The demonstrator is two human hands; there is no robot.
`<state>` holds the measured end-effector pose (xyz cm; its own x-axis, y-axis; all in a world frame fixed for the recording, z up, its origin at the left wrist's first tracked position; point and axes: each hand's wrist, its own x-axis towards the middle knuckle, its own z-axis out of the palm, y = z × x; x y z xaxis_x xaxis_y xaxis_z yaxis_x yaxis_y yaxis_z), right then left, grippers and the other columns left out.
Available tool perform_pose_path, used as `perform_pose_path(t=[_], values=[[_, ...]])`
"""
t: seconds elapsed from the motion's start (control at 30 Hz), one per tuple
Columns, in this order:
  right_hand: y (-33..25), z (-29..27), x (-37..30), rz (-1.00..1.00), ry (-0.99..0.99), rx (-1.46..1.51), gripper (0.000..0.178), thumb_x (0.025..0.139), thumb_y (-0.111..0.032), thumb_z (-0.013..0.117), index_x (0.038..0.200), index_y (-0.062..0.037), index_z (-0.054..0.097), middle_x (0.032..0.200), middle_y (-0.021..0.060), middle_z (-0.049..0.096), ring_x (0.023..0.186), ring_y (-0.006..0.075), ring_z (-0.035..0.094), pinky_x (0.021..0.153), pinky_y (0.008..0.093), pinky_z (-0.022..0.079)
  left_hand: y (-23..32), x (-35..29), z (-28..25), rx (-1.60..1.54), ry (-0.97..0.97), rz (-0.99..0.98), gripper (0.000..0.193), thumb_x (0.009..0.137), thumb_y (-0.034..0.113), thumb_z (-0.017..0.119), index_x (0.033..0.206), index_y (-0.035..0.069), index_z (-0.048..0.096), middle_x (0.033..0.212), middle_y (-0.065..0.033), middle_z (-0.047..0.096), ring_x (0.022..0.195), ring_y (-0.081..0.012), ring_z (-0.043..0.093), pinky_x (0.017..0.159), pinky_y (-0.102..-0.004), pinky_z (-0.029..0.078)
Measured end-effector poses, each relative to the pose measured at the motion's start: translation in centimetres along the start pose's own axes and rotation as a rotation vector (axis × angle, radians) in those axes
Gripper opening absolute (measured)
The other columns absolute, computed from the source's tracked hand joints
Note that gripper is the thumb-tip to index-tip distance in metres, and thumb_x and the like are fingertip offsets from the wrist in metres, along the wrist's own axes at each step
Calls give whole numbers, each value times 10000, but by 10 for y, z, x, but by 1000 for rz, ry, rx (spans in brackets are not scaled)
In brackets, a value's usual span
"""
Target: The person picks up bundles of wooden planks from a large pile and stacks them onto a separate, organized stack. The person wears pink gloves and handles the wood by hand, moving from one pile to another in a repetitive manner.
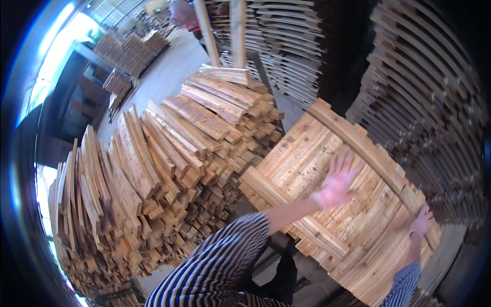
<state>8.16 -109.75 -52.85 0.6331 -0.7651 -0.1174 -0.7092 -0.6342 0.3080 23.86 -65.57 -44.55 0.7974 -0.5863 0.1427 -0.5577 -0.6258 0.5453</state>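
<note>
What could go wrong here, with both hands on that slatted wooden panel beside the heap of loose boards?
The left hand lies flat and open on the rough slats of the wooden panel, so splinters seem likely. The right hand grips the panel's edge batten, where fingers could get pinched if the panel shifts. The big pile of loose boards leans close by and might slide toward it.

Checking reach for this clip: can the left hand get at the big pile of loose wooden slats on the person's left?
Probably yes. The left hand is spread open over the flat slat panel, holding nothing, and the pile of loose slats lies beside the panel with nothing between.
</note>
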Motion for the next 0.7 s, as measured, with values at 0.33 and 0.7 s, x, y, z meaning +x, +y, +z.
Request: perform_pose_path(t=[0.33,0.7], values=[[-397,-209,-271,-954,-288,816,836,950,-251,658,1632,-159,182,1680,187,180,1520,355,284,1166,431,418,-84,-344,-127,-184,67,-760,759,839,353,789,1472,64,485,1540,-243,419,1487,-447,288,1219,-507,282],[-719,-309,-259,-1068,-130,436,932,783,-551,778,1555,-203,389,1512,210,461,1363,393,486,1105,460,440,-106,-478,-132,-442,312,-1095,700,859,390,781,1423,48,545,1414,-205,567,1266,-352,573,1035,-398,466]])
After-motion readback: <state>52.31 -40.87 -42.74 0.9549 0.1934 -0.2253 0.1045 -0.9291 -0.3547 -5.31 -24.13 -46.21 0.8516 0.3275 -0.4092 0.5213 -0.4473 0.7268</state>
